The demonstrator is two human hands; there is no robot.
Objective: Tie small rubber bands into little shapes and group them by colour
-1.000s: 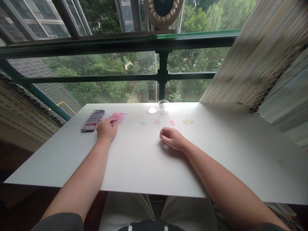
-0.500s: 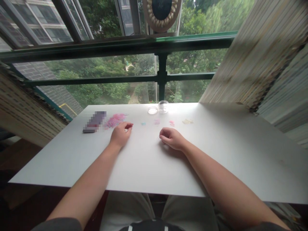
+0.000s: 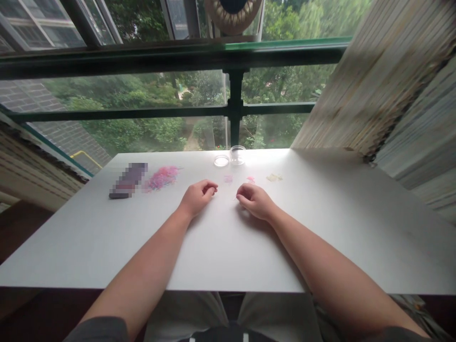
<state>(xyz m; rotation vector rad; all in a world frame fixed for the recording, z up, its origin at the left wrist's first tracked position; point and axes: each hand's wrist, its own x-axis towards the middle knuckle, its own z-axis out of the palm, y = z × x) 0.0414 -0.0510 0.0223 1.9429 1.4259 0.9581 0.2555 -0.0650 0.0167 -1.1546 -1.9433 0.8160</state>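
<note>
My left hand (image 3: pixel 200 197) is over the middle of the white table (image 3: pixel 213 247), thumb and fingers pinched together; whatever it may hold is too small to make out. Just to its right, my right hand (image 3: pixel 255 201) rests curled, its fingertips together and facing the left hand. Anything in that grip is also too small to name. Beyond the hands lie a small lilac pile (image 3: pixel 228 178), a small pink pile (image 3: pixel 251 179) and a cream pile (image 3: pixel 274 177) of tiny pieces. To the left is a larger mixed heap of pink and purple pieces (image 3: pixel 164 177).
A clear round tub (image 3: pixel 238 156) and a flat clear lid (image 3: pixel 221 161) sit at the table's far edge. A blurred-out dark oblong object (image 3: pixel 128 180) lies at the left. Behind the table run a green railing (image 3: pixel 199 113) and windows, with a curtain (image 3: pixel 335 95) at the right.
My left hand has moved right, away from the mixed heap and closer to my right hand. The small blue-green pile no longer shows. The right hand stays almost in place; the view has shifted slightly.
</note>
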